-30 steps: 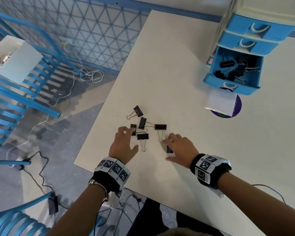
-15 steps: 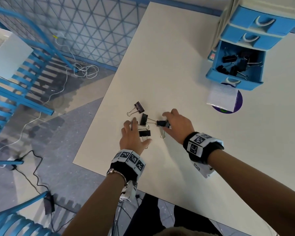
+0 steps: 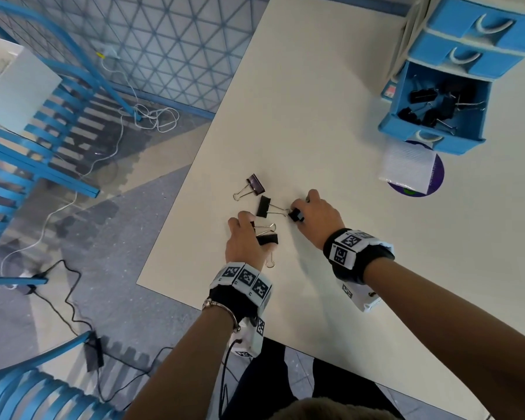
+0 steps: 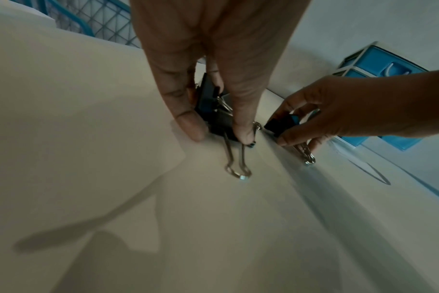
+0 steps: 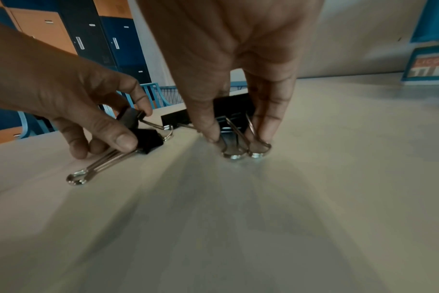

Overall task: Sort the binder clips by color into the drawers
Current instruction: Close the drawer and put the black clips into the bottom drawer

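Risk: left hand (image 3: 243, 244) and right hand (image 3: 317, 221) each pinch black binder clips (image 3: 267, 239) near desk's (image 3: 315, 101) left edge; interlocked wire handles could snag, dropping one.

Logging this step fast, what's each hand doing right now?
Left hand: pinching a black metal binder clip.
Right hand: pinching another black binder clip.

A white packet (image 3: 408, 166) lies on a purple disc (image 3: 435, 180) on the table (image 3: 331, 101).

No text reads clearly: the wristbands (image 3: 245, 279) carry only square coded markers, and a red label (image 5: 431, 66) past the surface is too blurred.
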{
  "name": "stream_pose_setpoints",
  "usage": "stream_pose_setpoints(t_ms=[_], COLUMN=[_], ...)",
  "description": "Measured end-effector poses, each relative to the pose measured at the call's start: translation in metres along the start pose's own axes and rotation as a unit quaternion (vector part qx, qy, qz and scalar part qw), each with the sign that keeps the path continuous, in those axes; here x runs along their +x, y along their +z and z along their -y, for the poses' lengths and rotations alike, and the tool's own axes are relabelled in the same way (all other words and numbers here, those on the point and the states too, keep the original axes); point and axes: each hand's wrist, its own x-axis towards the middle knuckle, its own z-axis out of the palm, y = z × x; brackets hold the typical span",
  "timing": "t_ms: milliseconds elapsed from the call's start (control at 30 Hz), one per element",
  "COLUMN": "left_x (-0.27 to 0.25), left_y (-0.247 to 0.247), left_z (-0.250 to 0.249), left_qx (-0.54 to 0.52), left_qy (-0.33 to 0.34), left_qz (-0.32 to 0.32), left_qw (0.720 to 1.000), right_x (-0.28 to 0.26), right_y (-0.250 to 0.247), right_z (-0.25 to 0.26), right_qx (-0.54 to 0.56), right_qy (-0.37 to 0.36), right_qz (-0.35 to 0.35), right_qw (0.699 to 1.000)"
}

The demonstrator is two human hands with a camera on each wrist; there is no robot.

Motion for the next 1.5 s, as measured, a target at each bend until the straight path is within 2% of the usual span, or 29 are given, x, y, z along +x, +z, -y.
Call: stream_pose_setpoints(t_ms=[167,333,400,567,667,833,933,1067,1233,1333,1500], left_x=[0.005,0.001,-0.004,-0.009,-0.009,-0.007,-0.006,-0.004,0.002,0.004,0.006], left_y=[-0.002,-0.007,-0.007,0.006,0.012,0.017,0.021,0.029,0.038,0.042,0.048], left_z=[0.008,0.013,0.013,0.011,0.007,0.002,-0.003,-0.014,-0.028,-0.036,-0.043], left_qx=[-0.081,-0.137,-0.142,-0.06,0.041,0.183,0.169,0.127,0.117,0.125,0.185], left_qy=[0.009,0.034,0.052,0.112,0.103,0.115,0.105,0.033,-0.022,-0.02,0.023], left_qz=[0.01,-0.038,-0.036,0.013,0.02,0.008,-0.024,-0.051,-0.066,-0.07,-0.05], left_qw=[0.997,0.989,0.988,0.992,0.994,0.976,0.98,0.99,0.991,0.99,0.981], right_x=[-0.004,-0.014,-0.019,-0.031,-0.037,-0.045,-0.05,-0.055,-0.055,-0.054,-0.051], right_y=[-0.004,-0.006,-0.007,-0.011,-0.017,-0.028,-0.033,-0.038,-0.044,-0.045,-0.046], right_z=[-0.011,-0.024,-0.031,-0.044,-0.052,-0.067,-0.077,-0.089,-0.101,-0.105,-0.107], right_qx=[0.017,0.074,0.081,0.092,0.098,0.118,0.125,0.125,0.126,0.126,0.127], right_qy=[0.012,0.029,0.037,0.051,0.051,0.058,0.064,0.07,0.068,0.06,0.043], right_qz=[0.01,-0.013,-0.02,-0.03,-0.049,-0.086,-0.097,-0.102,-0.112,-0.113,-0.107], right_qw=[1.0,0.997,0.996,0.994,0.993,0.988,0.985,0.984,0.983,0.984,0.985])
